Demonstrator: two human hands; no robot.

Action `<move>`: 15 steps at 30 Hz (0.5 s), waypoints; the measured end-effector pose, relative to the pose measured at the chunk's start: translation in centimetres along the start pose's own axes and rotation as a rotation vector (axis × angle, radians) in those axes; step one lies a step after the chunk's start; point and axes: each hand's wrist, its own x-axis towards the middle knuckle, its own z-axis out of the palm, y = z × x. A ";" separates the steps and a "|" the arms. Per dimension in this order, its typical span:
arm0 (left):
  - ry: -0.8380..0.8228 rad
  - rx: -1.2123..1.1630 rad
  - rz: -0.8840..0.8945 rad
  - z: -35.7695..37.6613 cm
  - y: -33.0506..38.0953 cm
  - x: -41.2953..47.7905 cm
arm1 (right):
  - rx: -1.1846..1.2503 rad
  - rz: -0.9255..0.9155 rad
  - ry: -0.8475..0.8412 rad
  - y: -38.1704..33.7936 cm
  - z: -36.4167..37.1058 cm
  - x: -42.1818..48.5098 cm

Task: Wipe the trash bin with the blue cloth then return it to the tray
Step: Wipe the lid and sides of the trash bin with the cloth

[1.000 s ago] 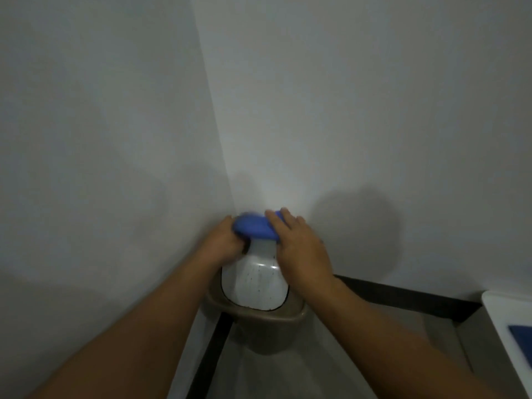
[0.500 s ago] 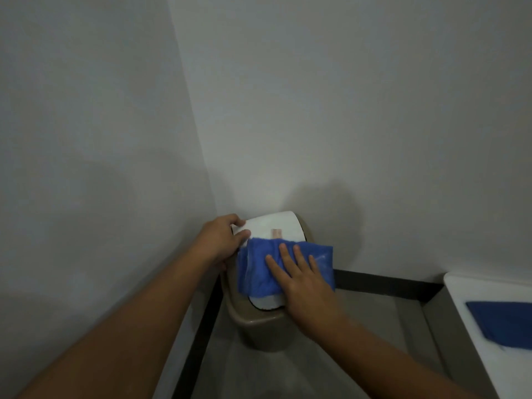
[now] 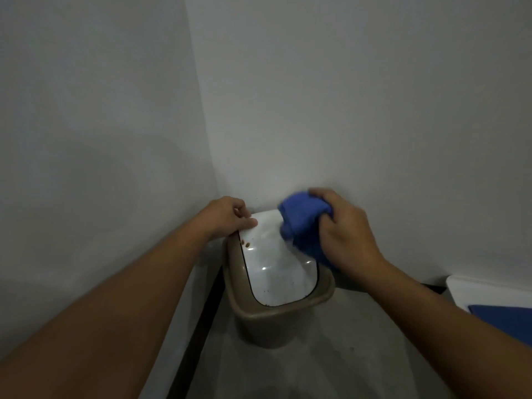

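A small brown trash bin [image 3: 276,321] with a white swing lid [image 3: 276,269] stands on the floor in the corner of two walls. My left hand [image 3: 226,217] grips the lid's far left corner. My right hand [image 3: 342,234] is shut on the bunched blue cloth [image 3: 302,223] and presses it against the lid's far right side. Small brown spots mark the lid near its left edge. At the right edge sits a white tray [image 3: 472,292].
A second blue cloth [image 3: 506,319] lies in the tray, partly behind my right forearm. A dark baseboard strip [image 3: 201,326] runs along the foot of the left wall. Grey floor [image 3: 331,370] extends in front of the bin.
The cloth lay flat under my right palm on the lid's front; it is now bunched in my right fist at the lid's far right. My left hand stays on the lid's corner.
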 end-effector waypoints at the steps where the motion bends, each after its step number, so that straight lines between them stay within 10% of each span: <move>1: -0.019 -0.012 -0.016 -0.2 0.2 0.2 | 0.006 -0.014 0.018 -0.6 0.6 1.0; 15: -0.305 0.051 -0.110 -2.0 2.0 3.6 | -0.579 -0.365 -0.471 3.3 11.7 -3.9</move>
